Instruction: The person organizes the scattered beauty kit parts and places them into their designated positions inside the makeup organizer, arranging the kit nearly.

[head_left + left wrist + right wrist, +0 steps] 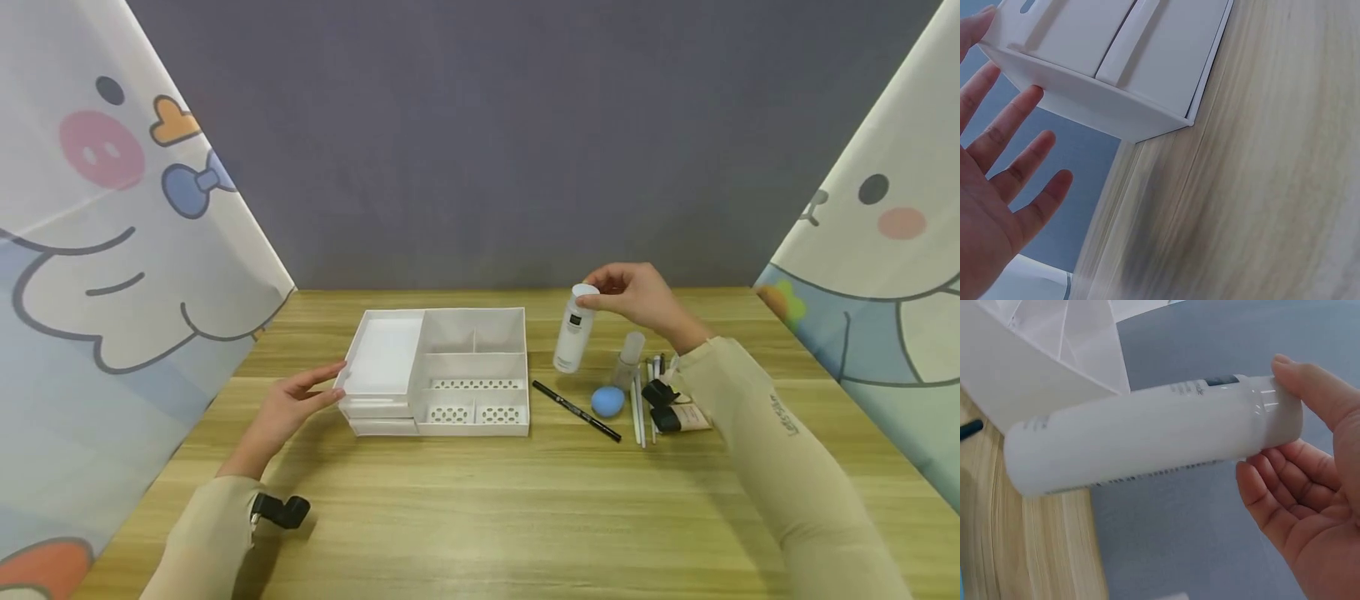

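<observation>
My right hand (637, 293) grips a white bottle (573, 337) by its cap, thumb on one side and fingers on the other. The bottle tilts, its base toward the organizer, and dark print shows on its side in the right wrist view. At the left, my left hand (288, 408) touches the side of a white desktop organizer (472, 429) with straight, spread fingers. Two drawer fronts and the side wall of the organizer show close up in the left wrist view, the fingertips (1034, 94) right at that wall. Its compartments on the right hold nothing visible.
Right of the organizer lie a black pen (576, 410), a blue egg-shaped sponge (607, 402), a clear bottle with frosted cap (628, 358), several slim white sticks (637, 412) and a black-capped tube (686, 417). A grey wall (480, 167) stands behind the wooden table (450, 517).
</observation>
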### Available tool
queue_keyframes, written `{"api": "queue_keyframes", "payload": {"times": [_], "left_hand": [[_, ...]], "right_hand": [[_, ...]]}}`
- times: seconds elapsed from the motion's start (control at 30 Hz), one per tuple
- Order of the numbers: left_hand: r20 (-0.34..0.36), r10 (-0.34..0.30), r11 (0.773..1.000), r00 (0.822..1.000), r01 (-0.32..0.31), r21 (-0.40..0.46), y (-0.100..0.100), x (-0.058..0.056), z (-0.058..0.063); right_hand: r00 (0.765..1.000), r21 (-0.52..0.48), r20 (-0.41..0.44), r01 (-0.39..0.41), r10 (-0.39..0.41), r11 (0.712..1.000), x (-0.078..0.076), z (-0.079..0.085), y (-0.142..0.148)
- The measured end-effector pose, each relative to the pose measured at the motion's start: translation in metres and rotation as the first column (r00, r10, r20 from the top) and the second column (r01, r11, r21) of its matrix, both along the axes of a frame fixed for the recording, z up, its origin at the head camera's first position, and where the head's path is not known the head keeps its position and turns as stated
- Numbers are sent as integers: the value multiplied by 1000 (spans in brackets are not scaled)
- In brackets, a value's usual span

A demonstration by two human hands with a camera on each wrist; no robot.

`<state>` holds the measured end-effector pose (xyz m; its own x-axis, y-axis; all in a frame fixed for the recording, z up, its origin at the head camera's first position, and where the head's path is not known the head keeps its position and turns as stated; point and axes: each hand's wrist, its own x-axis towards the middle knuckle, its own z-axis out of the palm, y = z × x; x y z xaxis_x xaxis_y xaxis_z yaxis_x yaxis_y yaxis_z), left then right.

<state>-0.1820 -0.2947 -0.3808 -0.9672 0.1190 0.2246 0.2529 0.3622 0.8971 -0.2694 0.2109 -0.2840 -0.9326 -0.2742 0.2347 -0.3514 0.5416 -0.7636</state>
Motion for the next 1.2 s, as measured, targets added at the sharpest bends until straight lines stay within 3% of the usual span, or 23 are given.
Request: {"api": "queue_keyframes", "payload": {"times": [0.3,0.77,1.2], "left_hand": [[-17,-16,999,1000,16,43,4,1,1],[-37,-3,998,999,5,55,2,3,0],[-52,-31,994,998,36,102,1,1,-2]], "right_hand": [[999,-69,16,40,-39,997,-2,10,-14],[998,-191,-34,-57,51,980,-4,33,-55],[991,-225,-60,-128,117,966,-10,37,-97]]}}
